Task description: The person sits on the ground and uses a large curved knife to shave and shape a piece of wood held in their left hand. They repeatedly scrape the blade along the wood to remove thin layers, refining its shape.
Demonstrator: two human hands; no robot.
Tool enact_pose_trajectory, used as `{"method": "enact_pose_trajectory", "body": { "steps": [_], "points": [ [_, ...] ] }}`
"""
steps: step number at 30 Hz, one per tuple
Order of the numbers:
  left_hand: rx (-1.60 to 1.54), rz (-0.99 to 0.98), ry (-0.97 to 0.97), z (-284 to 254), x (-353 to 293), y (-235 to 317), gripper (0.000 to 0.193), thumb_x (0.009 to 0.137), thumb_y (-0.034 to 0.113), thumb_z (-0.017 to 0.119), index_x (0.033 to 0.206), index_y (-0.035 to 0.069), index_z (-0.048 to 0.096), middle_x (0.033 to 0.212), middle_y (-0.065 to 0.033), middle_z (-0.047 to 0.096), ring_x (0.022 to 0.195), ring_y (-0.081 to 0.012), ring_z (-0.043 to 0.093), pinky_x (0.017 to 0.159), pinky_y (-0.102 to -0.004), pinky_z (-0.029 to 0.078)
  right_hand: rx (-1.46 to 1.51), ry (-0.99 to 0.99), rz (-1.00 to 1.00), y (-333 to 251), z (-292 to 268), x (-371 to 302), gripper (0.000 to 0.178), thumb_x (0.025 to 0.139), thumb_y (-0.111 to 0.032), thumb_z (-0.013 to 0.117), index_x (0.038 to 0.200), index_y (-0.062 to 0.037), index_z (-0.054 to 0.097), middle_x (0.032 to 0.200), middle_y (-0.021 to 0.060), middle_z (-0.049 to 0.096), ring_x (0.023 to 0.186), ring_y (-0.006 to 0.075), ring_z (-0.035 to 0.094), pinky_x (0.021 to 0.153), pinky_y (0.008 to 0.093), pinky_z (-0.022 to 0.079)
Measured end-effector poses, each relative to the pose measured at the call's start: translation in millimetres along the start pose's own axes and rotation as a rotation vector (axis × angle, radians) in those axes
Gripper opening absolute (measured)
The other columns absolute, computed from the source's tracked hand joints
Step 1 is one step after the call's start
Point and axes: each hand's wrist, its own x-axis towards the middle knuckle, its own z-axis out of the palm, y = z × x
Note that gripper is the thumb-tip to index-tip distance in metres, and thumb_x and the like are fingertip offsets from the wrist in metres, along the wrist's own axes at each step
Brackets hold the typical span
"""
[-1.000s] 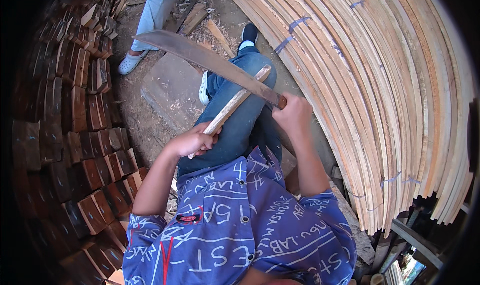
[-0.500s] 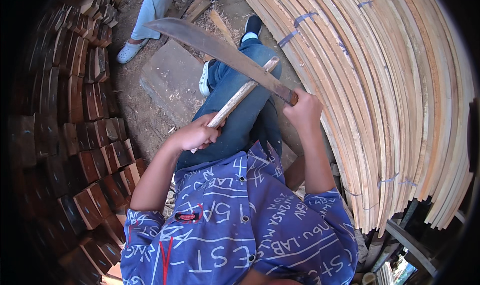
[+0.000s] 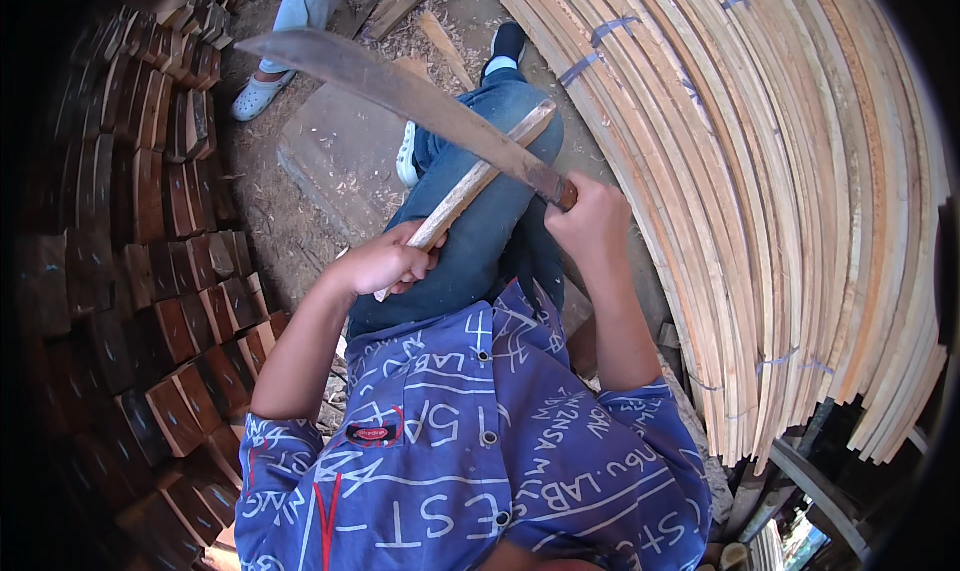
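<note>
My left hand (image 3: 388, 261) is closed round the near end of a pale wooden stick (image 3: 462, 193), whose far part lies over my thigh in blue jeans. In my right hand (image 3: 590, 219) is the short brown handle of a machete (image 3: 390, 86). Its long, broad blade reaches away to the upper left and crosses over the stick, close to or touching it. Whether the edge bites into the wood I cannot tell.
Stacked dark timber ends (image 3: 190, 321) rise along the left. Long pale planks (image 3: 740, 201), bundled with blue ties, fill the right. A flat slab (image 3: 340, 161) and wood shavings lie on the ground ahead. Another person's leg and light clog (image 3: 262, 96) show at the far left.
The machete has moved to the left and slightly toward me along the stick, with my right hand following. The stick has turned slightly in my left hand, which stays closed on it.
</note>
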Motion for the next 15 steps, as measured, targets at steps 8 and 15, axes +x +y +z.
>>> {"method": "enact_pose_trajectory", "body": {
  "steps": [8,15],
  "points": [
    [-0.133,-0.049,-0.062,5,8,9,0.043,0.066,0.003,0.052,0.108,0.005,0.044,0.081,-0.0031,0.044,0.056,-0.0083,0.041,0.042,-0.0228,0.035,0.01,0.049,0.036,26,2,6,0.016,0.06,-0.016,0.067,0.07,-0.0048,0.061,0.063,0.0183,0.062,0.064,0.0389,0.062,0.06,0.0466,0.049],
    [-0.211,-0.051,-0.109,6,9,12,0.043,0.065,0.003,0.051,0.108,0.003,0.043,0.081,-0.0043,0.045,0.056,-0.0088,0.041,0.041,-0.0233,0.035,0.031,0.031,-0.022,22,7,6,0.012,0.06,-0.014,0.066,0.069,-0.0061,0.061,0.062,0.0182,0.061,0.065,0.0369,0.063,0.058,0.0456,0.048]
  ]
}}
